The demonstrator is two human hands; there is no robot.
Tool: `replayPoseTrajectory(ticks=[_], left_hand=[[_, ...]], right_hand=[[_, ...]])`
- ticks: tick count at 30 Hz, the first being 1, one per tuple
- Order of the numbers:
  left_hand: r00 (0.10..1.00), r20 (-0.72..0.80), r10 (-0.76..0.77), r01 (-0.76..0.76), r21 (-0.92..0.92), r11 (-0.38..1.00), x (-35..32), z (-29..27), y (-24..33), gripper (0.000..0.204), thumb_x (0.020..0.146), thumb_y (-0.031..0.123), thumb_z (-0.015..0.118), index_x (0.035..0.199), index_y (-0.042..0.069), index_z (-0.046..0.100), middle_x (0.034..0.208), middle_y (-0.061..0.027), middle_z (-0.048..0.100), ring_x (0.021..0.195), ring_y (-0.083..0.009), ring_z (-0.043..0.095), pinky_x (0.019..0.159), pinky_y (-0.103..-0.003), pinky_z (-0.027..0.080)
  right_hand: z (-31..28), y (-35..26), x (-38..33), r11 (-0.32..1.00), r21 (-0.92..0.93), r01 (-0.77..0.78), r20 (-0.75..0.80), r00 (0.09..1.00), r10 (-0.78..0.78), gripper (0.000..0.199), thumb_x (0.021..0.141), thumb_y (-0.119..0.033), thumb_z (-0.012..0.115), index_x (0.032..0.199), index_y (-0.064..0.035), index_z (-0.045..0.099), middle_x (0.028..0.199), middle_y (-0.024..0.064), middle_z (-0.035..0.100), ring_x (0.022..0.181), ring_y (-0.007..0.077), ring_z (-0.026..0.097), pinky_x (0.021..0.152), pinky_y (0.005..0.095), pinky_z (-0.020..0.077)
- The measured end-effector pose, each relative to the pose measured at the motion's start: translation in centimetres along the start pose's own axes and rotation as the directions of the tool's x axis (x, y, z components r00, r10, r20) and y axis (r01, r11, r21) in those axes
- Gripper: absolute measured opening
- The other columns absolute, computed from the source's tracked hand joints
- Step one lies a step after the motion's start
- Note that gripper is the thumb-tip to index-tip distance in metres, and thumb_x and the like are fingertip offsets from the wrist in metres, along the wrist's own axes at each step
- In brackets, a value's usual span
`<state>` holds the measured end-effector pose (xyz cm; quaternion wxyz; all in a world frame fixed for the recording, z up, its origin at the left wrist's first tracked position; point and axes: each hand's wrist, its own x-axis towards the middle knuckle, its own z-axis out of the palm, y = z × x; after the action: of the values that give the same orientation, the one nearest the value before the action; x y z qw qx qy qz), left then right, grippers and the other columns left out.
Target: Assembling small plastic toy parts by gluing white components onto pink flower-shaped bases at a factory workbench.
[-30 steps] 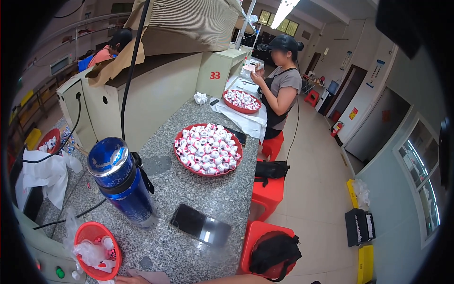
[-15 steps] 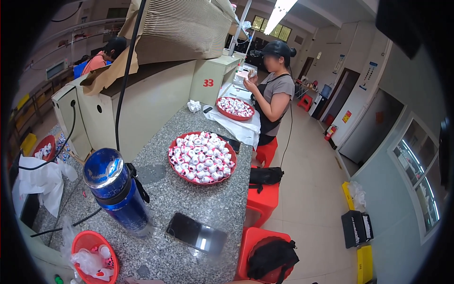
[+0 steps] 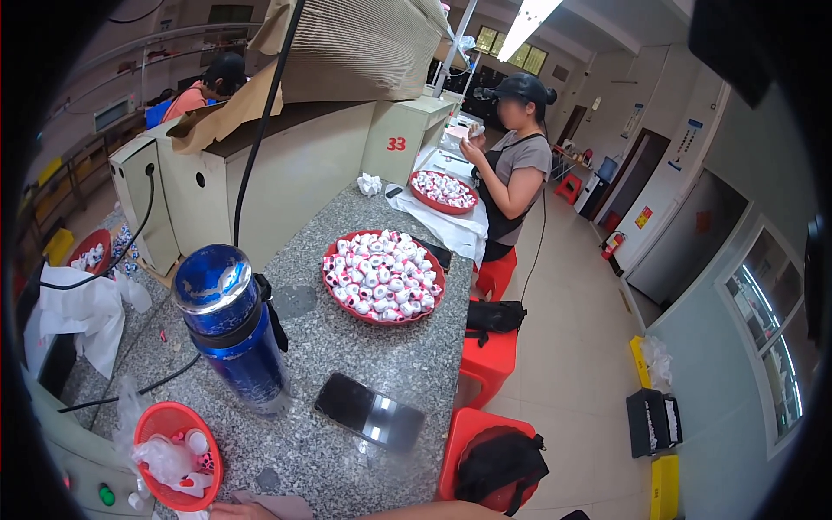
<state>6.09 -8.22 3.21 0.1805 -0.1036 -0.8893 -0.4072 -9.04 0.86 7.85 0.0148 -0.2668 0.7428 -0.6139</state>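
Observation:
At the lower edge a bit of my left hand shows beside the small red plastic basket; its fingers are mostly cut off, so what they hold cannot be told. A strip of my right forearm lies along the same edge, with the right hand itself out of the picture. The basket contains a crumpled clear plastic bag and small white and pink pieces. Above the hands, a black phone lies flat on the speckled stone counter. A worn blue metal flask stands left of the phone.
A red basket heaped with small white-and-pink pieces sits mid-counter. Farther off, a co-worker stands by a similar basket. Red stools line the counter's right side; a black cable hangs in front of the cabinet.
The view has shifted, so the counter things sit a little farther right. More of my left hand and right forearm has come into the lower edge. The counter things appear unmoved.

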Motion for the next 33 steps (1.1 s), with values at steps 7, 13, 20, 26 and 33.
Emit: replayPoseTrajectory(ticks=[7,13,20,26,33], left_hand=[[0.993,0.031,-0.117,0.119,-0.061,0.991,0.4,-0.1,1.1,0.010,0.070,0.008,0.051,0.079,0.006,0.056,0.067,-0.0113,0.052,0.061,-0.0258,0.052,0.054,-0.032,0.043],[0.984,0.103,-0.147,0.154,-0.069,0.986,1.2,-0.4,1.7,0.012,0.068,0.006,0.051,0.079,0.006,0.056,0.068,-0.0118,0.053,0.064,-0.0265,0.053,0.056,-0.032,0.044],[0.998,0.061,-0.026,0.023,0.038,0.999,0.7,-0.3,1.2,0.014,0.066,0.005,0.053,0.080,0.007,0.056,0.069,-0.0122,0.053,0.065,-0.0272,0.053,0.058,-0.032,0.043],[0.998,0.052,0.021,-0.020,-0.020,1.000,-0.1,-0.3,0.4,0.009,0.072,0.006,0.051,0.079,0.004,0.057,0.068,-0.0127,0.053,0.061,-0.0278,0.052,0.055,-0.033,0.043],[0.989,-0.013,-0.145,0.140,-0.186,0.973,0.7,-0.8,3.9,0.014,0.080,0.011,0.048,0.084,0.001,0.057,0.066,-0.0110,0.053,0.060,-0.0203,0.050,0.054,-0.031,0.042]], right_hand=[[0.1,0.1,0.1,0.999,-0.033,0.005,0.019,1.000,-0.004,0.023,0.063,-0.014,0.056,0.086,-0.0110,0.061,0.087,0.0111,0.058,0.082,0.0292,0.057,0.074,0.0386,0.0463],[-0.3,0.2,0.1,1.000,-0.031,0.003,0.008,1.000,-0.003,0.023,0.063,-0.014,0.057,0.085,-0.0108,0.061,0.086,0.0113,0.058,0.082,0.0296,0.057,0.074,0.0390,0.0462],[-0.2,-0.5,0.0,1.000,-0.022,0.019,-0.007,1.000,-0.019,0.021,0.063,-0.014,0.057,0.083,-0.0100,0.060,0.086,0.0108,0.058,0.081,0.0300,0.057,0.072,0.0394,0.0458],[0.1,-0.5,-0.1,0.998,-0.027,0.064,-0.021,0.998,-0.064,0.020,0.063,-0.015,0.058,0.083,-0.0100,0.060,0.085,0.0106,0.058,0.081,0.0305,0.057,0.073,0.0406,0.0451],[1.3,2.9,-0.7,0.994,-0.096,0.049,0.015,0.999,-0.048,0.025,0.070,-0.010,0.057,0.095,-0.0077,0.051,0.102,0.0121,0.054,0.091,0.0331,0.055,0.075,0.0407,0.0448]])
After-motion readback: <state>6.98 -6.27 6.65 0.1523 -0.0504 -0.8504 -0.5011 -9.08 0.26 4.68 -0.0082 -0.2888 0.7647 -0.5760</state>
